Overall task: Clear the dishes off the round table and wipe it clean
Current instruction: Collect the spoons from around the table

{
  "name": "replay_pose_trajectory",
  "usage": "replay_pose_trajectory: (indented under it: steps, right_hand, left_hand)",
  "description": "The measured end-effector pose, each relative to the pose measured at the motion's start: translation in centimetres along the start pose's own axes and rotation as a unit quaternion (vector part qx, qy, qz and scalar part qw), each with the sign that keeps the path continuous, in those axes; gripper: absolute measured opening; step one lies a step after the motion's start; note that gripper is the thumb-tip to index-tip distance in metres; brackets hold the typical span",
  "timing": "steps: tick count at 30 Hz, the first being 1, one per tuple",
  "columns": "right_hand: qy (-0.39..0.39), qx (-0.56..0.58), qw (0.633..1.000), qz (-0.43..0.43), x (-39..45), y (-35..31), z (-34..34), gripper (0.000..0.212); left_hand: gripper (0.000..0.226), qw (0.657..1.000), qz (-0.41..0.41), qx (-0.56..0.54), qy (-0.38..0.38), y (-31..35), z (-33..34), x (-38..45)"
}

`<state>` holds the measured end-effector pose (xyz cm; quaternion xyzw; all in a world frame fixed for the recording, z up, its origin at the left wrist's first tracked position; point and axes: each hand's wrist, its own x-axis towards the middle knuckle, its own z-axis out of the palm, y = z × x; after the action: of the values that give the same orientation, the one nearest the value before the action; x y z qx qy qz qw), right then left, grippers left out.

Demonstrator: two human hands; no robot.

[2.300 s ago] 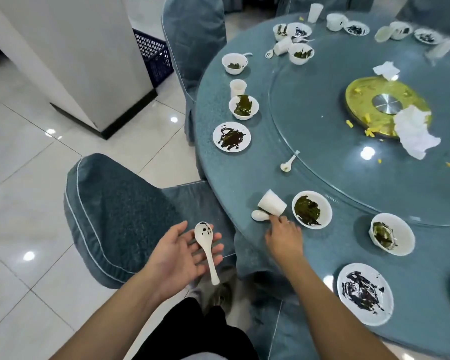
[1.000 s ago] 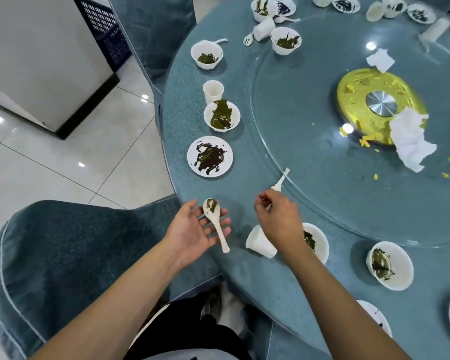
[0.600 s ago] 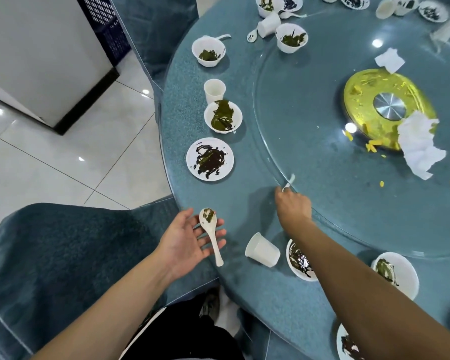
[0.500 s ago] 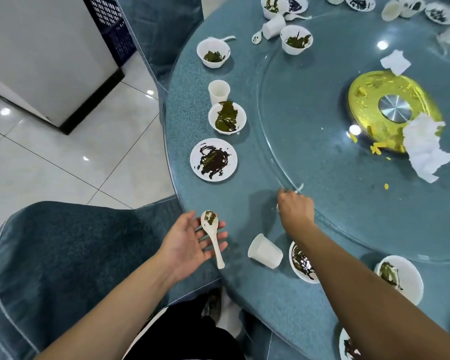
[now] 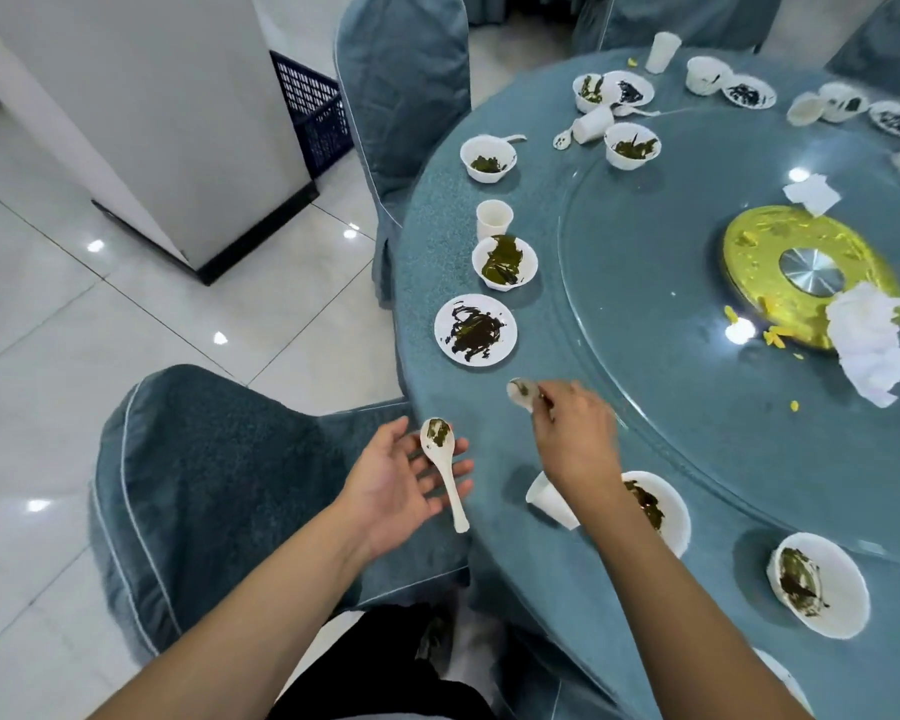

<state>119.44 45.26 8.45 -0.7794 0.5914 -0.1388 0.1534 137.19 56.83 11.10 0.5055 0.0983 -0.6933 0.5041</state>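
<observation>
The round blue table carries several dirty white bowls, plates and cups. My left hand lies palm up beside the table edge, and a soiled white spoon rests across its straight fingers. My right hand is above the table's near rim and pinches the handle of a second white spoon, whose bowl points left toward my other hand. Just under my right wrist lie a tipped white cup and a bowl with green leftovers.
A smeared plate, a bowl and a cup line the left rim. A glass turntable with a gold centre and crumpled napkins fills the middle. Covered chairs stand close by; a dark crate is behind.
My right hand reached to the turntable's edge, picked up the spoon lying there, and has drawn it back left toward my left hand. The left hand kept its spoon.
</observation>
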Motion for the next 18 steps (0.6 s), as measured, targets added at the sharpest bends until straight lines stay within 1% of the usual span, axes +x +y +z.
replay_pose_trajectory:
  steps: [2, 4, 6, 9, 11, 14, 18]
  right_hand:
    - [-0.052, 0.092, 0.994, 0.007, -2.0, -3.4, -1.1, 0.019]
    - [-0.097, 0.169, 0.981, 0.018, -4.0, -6.7, -2.0, 0.022]
    - [-0.132, 0.204, 0.97, 0.022, -5.6, -9.5, -2.3, 0.023]
    - [-0.169, 0.194, 0.966, 0.018, -7.7, -12.9, -1.6, 0.022]
    - [-0.175, 0.181, 0.968, 0.003, -9.0, -14.9, -0.8, 0.024]
    - [-0.164, 0.159, 0.973, -0.039, -10.4, -17.7, 0.2, 0.025]
    - [-0.144, 0.158, 0.973, -0.087, -11.5, -21.1, 1.1, 0.019]
  left_hand:
    - [0.057, 1.0, 0.017, -0.014, 0.0, -0.1, -1.2, -1.1]
    - [0.056, 0.999, 0.037, -0.026, -0.001, -0.2, -2.4, -2.3]
    - [0.052, 0.998, 0.054, -0.044, -0.003, -0.2, -3.7, -3.5]
    - [0.046, 0.996, 0.071, -0.055, -0.003, 0.0, -5.6, -5.3]
    - [0.044, 0.995, 0.077, -0.066, 0.0, 0.3, -6.9, -6.4]
    - [0.047, 0.992, 0.09, -0.085, 0.0, 1.1, -8.9, -8.0]
    - [0.05, 0.987, 0.107, -0.123, -0.005, 2.5, -12.3, -10.0]
